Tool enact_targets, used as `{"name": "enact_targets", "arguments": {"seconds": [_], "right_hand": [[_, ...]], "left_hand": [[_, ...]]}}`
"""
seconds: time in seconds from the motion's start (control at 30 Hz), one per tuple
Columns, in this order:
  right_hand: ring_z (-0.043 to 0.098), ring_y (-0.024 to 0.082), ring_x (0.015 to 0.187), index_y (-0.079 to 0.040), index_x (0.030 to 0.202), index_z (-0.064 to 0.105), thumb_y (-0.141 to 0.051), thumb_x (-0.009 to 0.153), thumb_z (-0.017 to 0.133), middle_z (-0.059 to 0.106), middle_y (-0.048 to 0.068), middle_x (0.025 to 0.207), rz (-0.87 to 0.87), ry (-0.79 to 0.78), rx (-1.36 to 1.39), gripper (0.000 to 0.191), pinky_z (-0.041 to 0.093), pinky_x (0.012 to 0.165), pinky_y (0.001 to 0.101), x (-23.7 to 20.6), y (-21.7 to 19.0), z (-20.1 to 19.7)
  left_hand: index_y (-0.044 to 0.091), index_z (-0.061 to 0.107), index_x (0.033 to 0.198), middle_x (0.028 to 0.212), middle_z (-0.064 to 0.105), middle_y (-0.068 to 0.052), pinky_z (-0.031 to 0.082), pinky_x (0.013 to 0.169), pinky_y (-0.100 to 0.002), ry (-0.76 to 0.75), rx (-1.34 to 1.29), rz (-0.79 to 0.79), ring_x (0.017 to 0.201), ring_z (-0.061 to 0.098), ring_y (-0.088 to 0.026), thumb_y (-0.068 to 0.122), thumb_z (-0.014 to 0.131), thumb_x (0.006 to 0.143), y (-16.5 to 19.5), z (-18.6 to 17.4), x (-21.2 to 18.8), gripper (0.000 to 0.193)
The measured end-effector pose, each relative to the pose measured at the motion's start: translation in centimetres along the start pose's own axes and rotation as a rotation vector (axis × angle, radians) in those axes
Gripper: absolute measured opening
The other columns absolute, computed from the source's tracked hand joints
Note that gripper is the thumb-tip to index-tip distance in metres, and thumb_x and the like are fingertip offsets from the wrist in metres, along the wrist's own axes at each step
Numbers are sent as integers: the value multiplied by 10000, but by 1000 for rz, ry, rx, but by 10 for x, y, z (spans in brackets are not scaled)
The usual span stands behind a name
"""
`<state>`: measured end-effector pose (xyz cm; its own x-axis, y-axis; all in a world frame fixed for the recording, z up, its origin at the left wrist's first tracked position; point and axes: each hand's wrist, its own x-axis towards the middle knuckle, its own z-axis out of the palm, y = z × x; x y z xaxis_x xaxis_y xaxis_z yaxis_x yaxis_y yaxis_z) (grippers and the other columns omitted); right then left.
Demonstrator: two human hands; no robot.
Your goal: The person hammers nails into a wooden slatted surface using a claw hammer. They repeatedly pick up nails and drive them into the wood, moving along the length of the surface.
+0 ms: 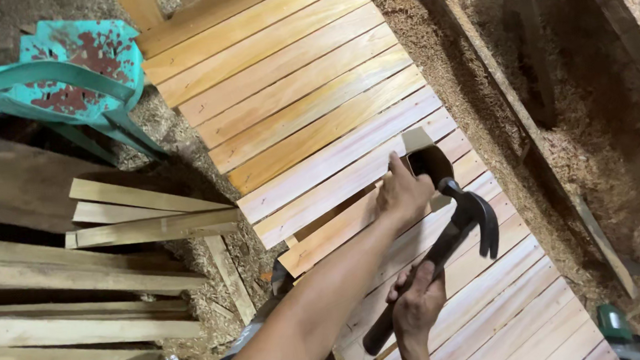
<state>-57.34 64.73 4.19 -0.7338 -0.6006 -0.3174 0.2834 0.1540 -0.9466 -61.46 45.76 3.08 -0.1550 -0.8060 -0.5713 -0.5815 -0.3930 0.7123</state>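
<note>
The right hand (417,304) is clenched around the lower handle of a claw hammer (454,235), whose dark head hangs above the slatted panel (294,108), just right of the other hand. Gripping low on the handle probably gives the head more swing. The left hand (402,192) rests on one slat (351,222) with its fingers bent and the thumb pointing up the board, seemingly pressing the slat flat or pinching something small; whether it holds a nail cannot be told, since the fingertips are hidden. Just beyond that hand, touching the slats, sit a small dark round object (430,163) and a pale wedge of wood (416,138); what the round thing is stays unclear. The hammer head is thus near the left hand's fingers and slightly lower in the view, while the grip sits well back along the handle, toward the person's body. The slat under the left hand lies slightly askew from its neighbours, with a dark gap beside it. Loose boards (139,219) are stacked to the left on a floor thick with sawdust (430,57), beside a worn turquoise chair (73,72). A green power tool (620,328) peeks in at the lower right.
</note>
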Motion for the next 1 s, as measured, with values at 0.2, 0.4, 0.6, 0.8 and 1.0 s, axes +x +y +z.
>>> {"name": "enact_targets", "arguments": {"seconds": [0.2,0.4,0.6,0.8,1.0], "right_hand": [[456,135,416,-68,929,460,-436,1059,441,476,39,635,35,-2,-93,391,404,369,293,7,-4,10],[458,133,418,-68,937,464,-441,1061,447,487,38,644,17,-1,-87,393,416,383,293,3,-12,21],[458,135,411,-69,928,442,-445,1070,428,480,41,634,34,-65,-106,402,403,370,297,4,-15,49],[482,142,402,-68,914,475,-464,1049,442,507,50,621,81,-145,-117,420,422,367,295,-12,-10,92],[490,142,406,-65,882,473,-474,1051,457,508,46,624,48,-221,-188,443,428,367,288,-31,-5,106]], "left_hand": [[96,498,1378,1205,684,-240,454,1066,-507,-33,40,-87,1171,640,-405,328,615,816,-2,-4,28,619],[25,597,1259,1140,703,-281,517,981,-534,75,-8,-10,1099,678,-462,331,466,951,-55,-2,46,453],[6,681,1056,1118,712,-288,519,952,-548,384,-54,-73,1081,672,-471,347,432,952,-91,-71,89,435],[-54,680,1031,1036,735,-288,577,876,-518,358,-253,-146,976,747,-418,389,456,970,-76,-182,113,500],[2,638,1138,1064,752,-214,547,874,-427,456,-380,-19,992,725,-338,408,648,892,-75,-194,98,475]]}}
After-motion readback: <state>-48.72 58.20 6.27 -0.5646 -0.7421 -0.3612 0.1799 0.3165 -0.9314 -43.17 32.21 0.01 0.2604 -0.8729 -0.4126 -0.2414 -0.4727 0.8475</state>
